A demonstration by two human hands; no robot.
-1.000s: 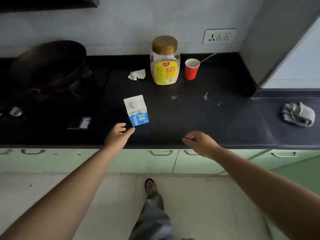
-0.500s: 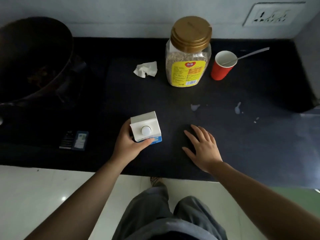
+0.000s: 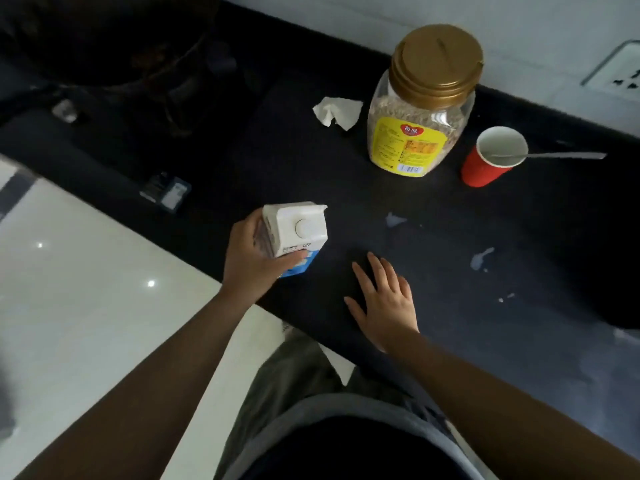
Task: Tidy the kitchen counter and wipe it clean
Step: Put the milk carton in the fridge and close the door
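Containers, three on the dark counter point(image 3: 450, 258). One milk carton point(image 3: 292, 233), white with a blue base and a round white cap on its sloped top; my left hand point(image 3: 251, 263) is wrapped around it near the front edge, thumb across the blue front, fingers behind. I cannot tell whether its base touches the surface, and its contents are hidden.

One clear plastic jar point(image 3: 420, 109), upright toward the back wall, gold screw lid on, yellow label on the front, filled nearly to the shoulder with pale flakes or grain.

One red paper cup point(image 3: 491, 159), white inside, upright just right of the jar but apart from it. One metal spoon point(image 3: 554, 155) stands in it, handle lying over the rim and pointing right. I see no liquid in it from this angle.

Loose items: one crumpled white tissue point(image 3: 337, 112), just left of the jar. One small dark box point(image 3: 166, 192) left of the carton, print too blurred to read. One dark wok point(image 3: 104, 39) at far left, contents lost in shadow.

Spills: three pale wet patches, one point(image 3: 394, 220) right of the carton, one point(image 3: 481, 259) further right, and small specks point(image 3: 505, 297) below that.

Hands, two. My right hand point(image 3: 384, 299) lies flat and empty on the counter, fingers spread, beside the carton without touching it.
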